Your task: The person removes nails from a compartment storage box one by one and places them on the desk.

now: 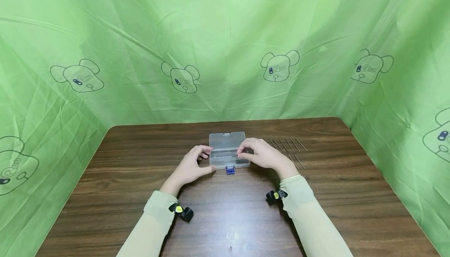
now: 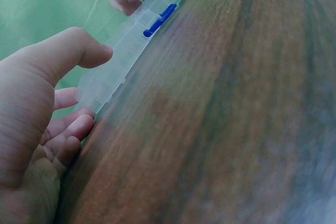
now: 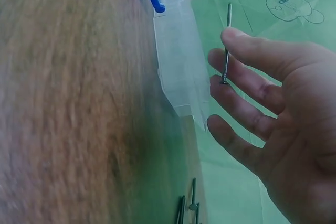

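Observation:
A clear plastic storage box [image 1: 219, 166] lies on the table with its lid [image 1: 227, 140] swung open to the back and a blue latch [image 1: 230, 169] at its front. Dividers split the inside into compartments. My left hand [image 1: 191, 167] holds the box's left end, thumb by the front corner and fingers along the side. Over the right part of the box, my right hand [image 1: 261, 153] pinches a thin metal nail [image 3: 229, 19] between thumb and fingers. The nail's flat head shows at its lower end in the right wrist view.
Several more nails [image 1: 291, 145] lie in two rows on the wooden table [image 1: 133, 194], right of the box. Green cloth [image 1: 225, 104] with printed bear heads hangs behind the table and at both sides. Each sleeve carries a small black wrist camera [image 1: 183, 212].

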`<state>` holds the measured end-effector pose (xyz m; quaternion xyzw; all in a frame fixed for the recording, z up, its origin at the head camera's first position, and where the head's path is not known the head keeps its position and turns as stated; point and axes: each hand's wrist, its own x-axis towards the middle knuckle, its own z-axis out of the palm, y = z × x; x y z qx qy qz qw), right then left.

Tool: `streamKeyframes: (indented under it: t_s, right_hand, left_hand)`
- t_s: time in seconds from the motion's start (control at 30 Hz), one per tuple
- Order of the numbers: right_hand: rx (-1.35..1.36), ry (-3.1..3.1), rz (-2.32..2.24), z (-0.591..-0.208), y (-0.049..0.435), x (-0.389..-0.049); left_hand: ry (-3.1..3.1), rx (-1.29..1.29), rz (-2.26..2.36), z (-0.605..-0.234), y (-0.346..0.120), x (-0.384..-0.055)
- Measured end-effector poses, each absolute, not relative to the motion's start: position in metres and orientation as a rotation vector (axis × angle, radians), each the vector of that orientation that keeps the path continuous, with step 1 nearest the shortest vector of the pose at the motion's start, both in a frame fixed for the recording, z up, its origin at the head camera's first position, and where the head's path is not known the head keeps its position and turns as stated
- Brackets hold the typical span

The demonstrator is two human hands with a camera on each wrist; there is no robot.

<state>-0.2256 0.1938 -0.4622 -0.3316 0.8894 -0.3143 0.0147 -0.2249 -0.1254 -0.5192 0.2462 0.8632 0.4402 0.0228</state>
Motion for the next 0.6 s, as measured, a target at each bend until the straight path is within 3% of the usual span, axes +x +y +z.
streamKeyframes:
  t_s: [0.6]
  right_hand:
    - [-0.859,2.744,-1.203,-0.442,0.215,-0.215]
  left_hand:
    - [2.679,0.774,1.361,-0.521,-0.126,-0.223]
